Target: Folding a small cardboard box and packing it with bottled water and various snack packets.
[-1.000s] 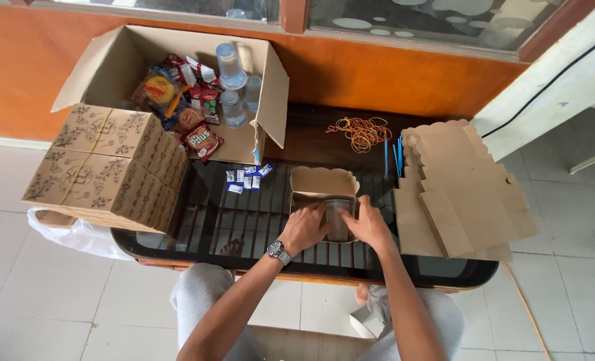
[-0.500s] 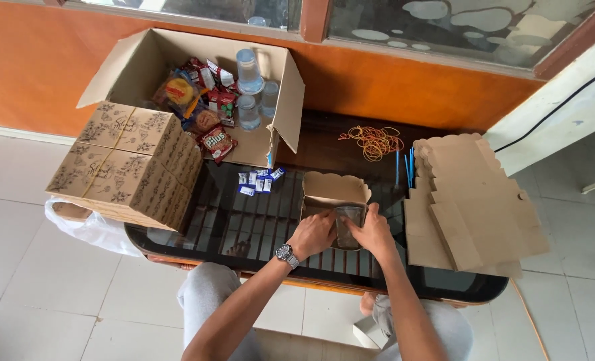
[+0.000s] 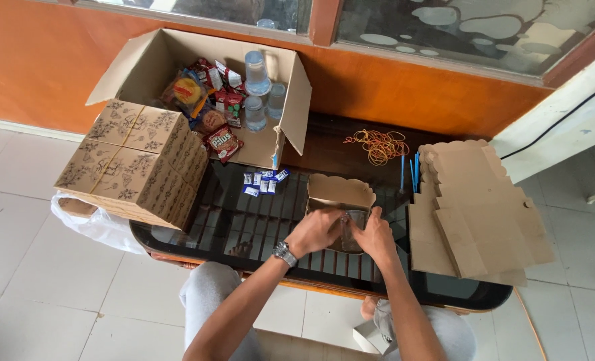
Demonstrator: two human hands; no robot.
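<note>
Head view: left hand (image 3: pixel 316 230) and right hand (image 3: pixel 376 235) both closed around a small brown box (image 3: pixel 341 200), half-folded, lid flap up, on the glass tabletop (image 3: pixel 257 220). Grip is tight on its front wall. Finished patterned boxes (image 3: pixel 133 160) are stacked at left. Flat box blanks (image 3: pixel 484 207) are piled at right, so I'd judge plenty of folding left. Snack carton (image 3: pixel 204 87) not yet emptied.

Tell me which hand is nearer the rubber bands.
Right. The right hand rests on the small box at the table's near edge, almost straight below the rubber bands. The left hand sits further left, beside it.
</note>
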